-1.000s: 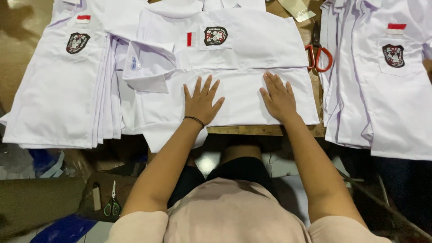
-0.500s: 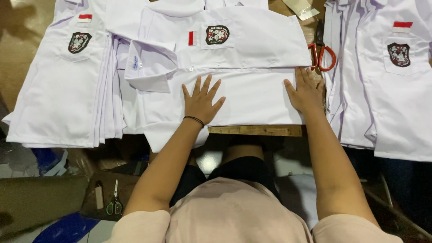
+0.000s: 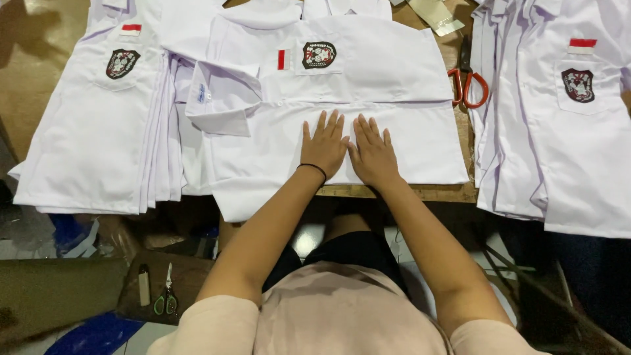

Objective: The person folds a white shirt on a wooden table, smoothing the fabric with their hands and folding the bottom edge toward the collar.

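Your right hand [image 3: 373, 152] has slid in from the shirt's right edge and now lies beside your left hand [image 3: 323, 143]; both are flat with fingers spread, gripping nothing, on the white shirt [image 3: 368, 85] at the table's [image 3: 420, 193] near edge. Two shirt stacks flank it, left [image 3: 98, 125] and right [image 3: 565, 131]. One pair of red scissors [image 3: 468, 84] lies just right of the shirt.

A white short-sleeved shirt [image 3: 342, 112] lies flat and folded on the counter [image 3: 420, 192], its crest pocket and small red stripe toward twelve o'clock, one sleeve folded out toward nine o'clock.
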